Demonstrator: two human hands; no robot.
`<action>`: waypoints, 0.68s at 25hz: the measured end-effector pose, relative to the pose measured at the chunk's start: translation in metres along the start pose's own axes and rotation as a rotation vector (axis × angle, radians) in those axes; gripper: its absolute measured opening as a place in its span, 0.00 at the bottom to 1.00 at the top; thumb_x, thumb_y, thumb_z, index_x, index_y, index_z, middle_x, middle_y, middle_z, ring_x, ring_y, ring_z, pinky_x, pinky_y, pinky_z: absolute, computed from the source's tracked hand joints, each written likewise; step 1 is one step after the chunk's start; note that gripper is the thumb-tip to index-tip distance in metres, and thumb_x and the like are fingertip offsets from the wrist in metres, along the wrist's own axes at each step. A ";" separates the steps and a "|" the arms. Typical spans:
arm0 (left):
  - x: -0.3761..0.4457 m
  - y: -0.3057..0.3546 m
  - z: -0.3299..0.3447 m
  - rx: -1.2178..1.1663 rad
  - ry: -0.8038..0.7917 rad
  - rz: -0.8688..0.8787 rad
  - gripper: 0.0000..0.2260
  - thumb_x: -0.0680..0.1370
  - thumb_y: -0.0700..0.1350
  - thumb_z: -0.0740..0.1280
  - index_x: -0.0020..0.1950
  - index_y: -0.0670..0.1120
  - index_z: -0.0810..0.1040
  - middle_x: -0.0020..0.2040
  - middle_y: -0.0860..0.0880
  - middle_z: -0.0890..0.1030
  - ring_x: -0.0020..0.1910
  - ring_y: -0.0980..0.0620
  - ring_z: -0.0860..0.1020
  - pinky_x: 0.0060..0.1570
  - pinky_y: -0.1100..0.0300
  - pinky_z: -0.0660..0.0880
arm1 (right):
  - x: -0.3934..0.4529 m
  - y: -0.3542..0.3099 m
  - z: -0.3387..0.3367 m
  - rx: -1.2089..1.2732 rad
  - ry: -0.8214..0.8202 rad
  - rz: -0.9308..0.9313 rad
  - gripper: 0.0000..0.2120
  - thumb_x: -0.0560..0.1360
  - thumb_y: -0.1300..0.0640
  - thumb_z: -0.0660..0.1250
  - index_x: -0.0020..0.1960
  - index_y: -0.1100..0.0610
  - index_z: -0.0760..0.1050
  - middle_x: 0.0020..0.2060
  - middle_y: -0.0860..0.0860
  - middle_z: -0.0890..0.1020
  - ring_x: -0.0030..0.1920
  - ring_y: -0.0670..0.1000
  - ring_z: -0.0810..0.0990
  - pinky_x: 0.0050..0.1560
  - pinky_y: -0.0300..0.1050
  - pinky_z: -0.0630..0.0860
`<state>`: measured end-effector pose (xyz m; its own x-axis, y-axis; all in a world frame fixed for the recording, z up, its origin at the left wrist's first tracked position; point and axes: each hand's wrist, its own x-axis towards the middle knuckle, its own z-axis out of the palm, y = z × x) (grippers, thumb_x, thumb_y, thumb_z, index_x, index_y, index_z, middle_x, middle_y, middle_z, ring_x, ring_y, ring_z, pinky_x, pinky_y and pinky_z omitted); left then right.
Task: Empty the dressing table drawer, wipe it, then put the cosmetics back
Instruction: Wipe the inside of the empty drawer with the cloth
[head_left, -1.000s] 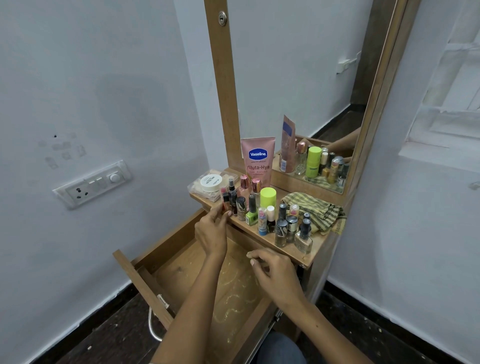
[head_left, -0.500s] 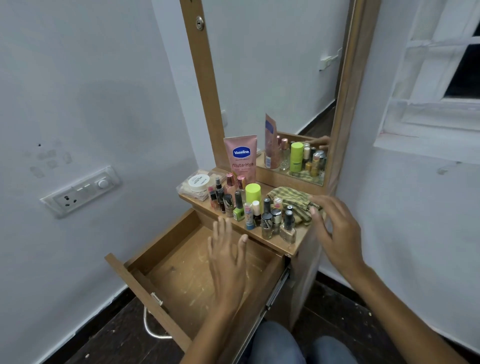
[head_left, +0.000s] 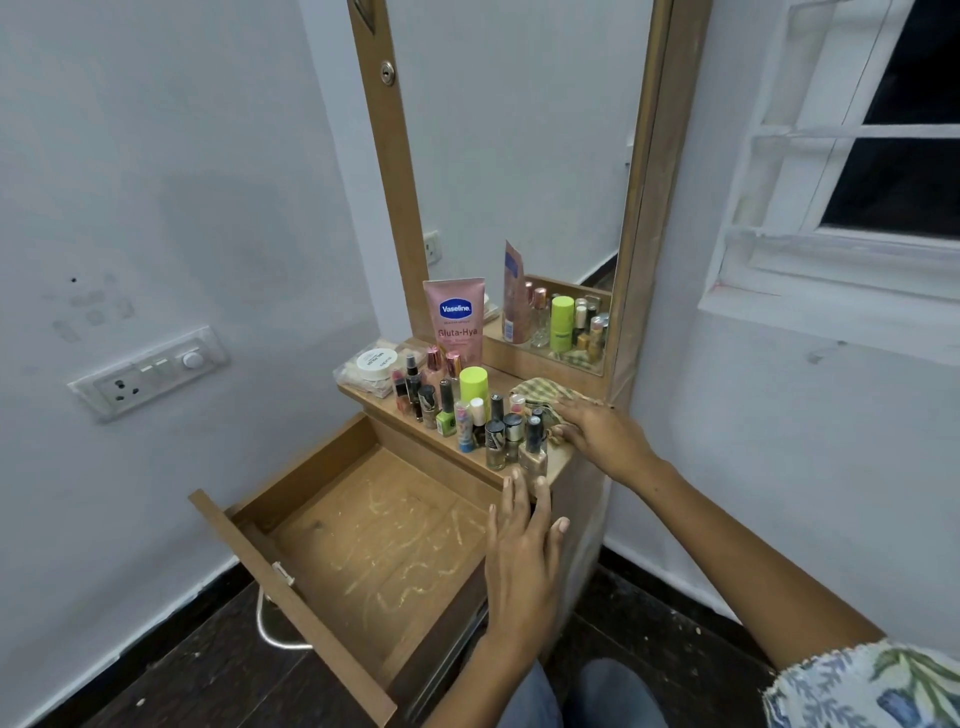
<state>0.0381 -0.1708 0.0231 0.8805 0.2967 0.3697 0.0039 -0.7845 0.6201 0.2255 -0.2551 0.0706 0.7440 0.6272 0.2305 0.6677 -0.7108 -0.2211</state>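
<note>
The wooden drawer (head_left: 291, 587) stands pulled out with nothing in it, its bottom streaked with pale dust marks. Above it, the dressing table shelf (head_left: 558, 460) carries several nail polish bottles (head_left: 496, 441), a lime-capped bottle (head_left: 474, 387), a pink Vaseline tube (head_left: 457, 325) and a round white jar (head_left: 376, 361). A green checked cloth (head_left: 540, 392) lies at the shelf's right end. My right hand (head_left: 602, 434) rests on that cloth with fingers spread over it. My left hand (head_left: 524, 551) hovers flat with straight fingers over the drawer's right side, holding nothing.
A tall mirror (head_left: 519, 156) in a wooden frame rises behind the shelf. A switchboard (head_left: 148, 371) sits on the left wall and a window (head_left: 883, 156) on the right wall. The drawer's metal handle (head_left: 272, 626) hangs over the dark floor. My knees are below.
My right hand has travelled from the drawer up to the checked cloth and now lies on it. My left hand left the shelf edge and moved right, over the drawer's side.
</note>
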 end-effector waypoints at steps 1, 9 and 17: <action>0.000 0.001 0.001 0.005 -0.006 -0.003 0.22 0.83 0.52 0.53 0.77 0.52 0.54 0.77 0.54 0.45 0.76 0.58 0.38 0.75 0.58 0.41 | -0.005 -0.001 0.000 -0.011 0.036 0.040 0.19 0.80 0.52 0.60 0.71 0.52 0.69 0.70 0.49 0.72 0.69 0.52 0.71 0.63 0.46 0.69; -0.005 0.004 0.001 0.088 -0.046 -0.013 0.25 0.83 0.53 0.52 0.78 0.48 0.50 0.77 0.54 0.44 0.75 0.59 0.38 0.75 0.60 0.41 | -0.057 -0.007 -0.005 -0.108 0.208 0.228 0.10 0.79 0.61 0.60 0.59 0.59 0.75 0.52 0.56 0.82 0.46 0.61 0.81 0.39 0.48 0.74; -0.004 -0.017 -0.045 0.120 -0.044 0.025 0.26 0.82 0.54 0.52 0.77 0.49 0.48 0.76 0.54 0.43 0.76 0.58 0.40 0.73 0.62 0.39 | -0.131 -0.066 -0.033 0.434 0.126 0.289 0.08 0.77 0.58 0.66 0.52 0.54 0.83 0.38 0.52 0.86 0.38 0.50 0.83 0.38 0.46 0.78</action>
<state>0.0132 -0.1345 0.0420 0.9010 0.2539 0.3518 0.0360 -0.8518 0.5226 0.0834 -0.3011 0.0865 0.9081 0.3636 0.2079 0.4050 -0.6355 -0.6574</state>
